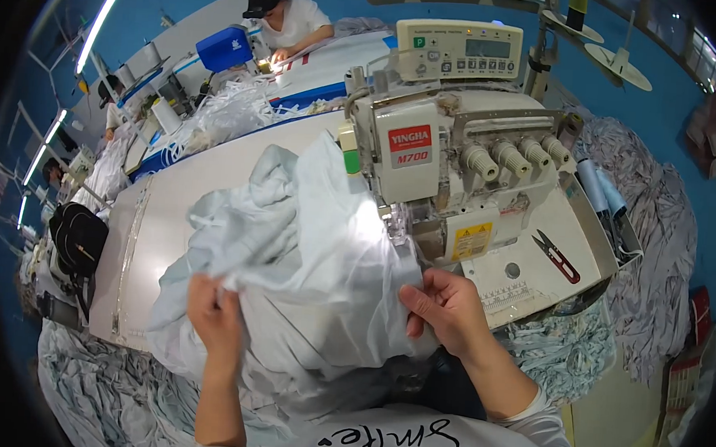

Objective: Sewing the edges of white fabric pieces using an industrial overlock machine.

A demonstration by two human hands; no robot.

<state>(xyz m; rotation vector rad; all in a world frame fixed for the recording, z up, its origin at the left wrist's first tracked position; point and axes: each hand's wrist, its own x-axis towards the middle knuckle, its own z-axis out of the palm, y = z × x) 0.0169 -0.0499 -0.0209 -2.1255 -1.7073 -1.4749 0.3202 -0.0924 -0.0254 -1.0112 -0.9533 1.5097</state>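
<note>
A pale blue-white garment of thin cloth (315, 278) lies bunched over the table and runs up to the lit needle area of a white overlock sewing machine (450, 164). My left hand (214, 313) is closed on a fold at the cloth's left side and looks a little blurred. At the right edge, just below the presser foot (397, 224), my right hand (444, 309) pinches the fabric between thumb and fingers. The garment's front part hangs over the table edge toward my lap. Folds hide which piece of the garment each hand has.
Red-handled thread snips (557, 257) lie on the machine bed at right. A control panel (460, 51) stands behind the machine. Heaped cloth (634, 206) fills the right side, with more piles (122, 389) at lower left. A black bag (78, 241) hangs at left. A co-worker (288, 21) sews beyond.
</note>
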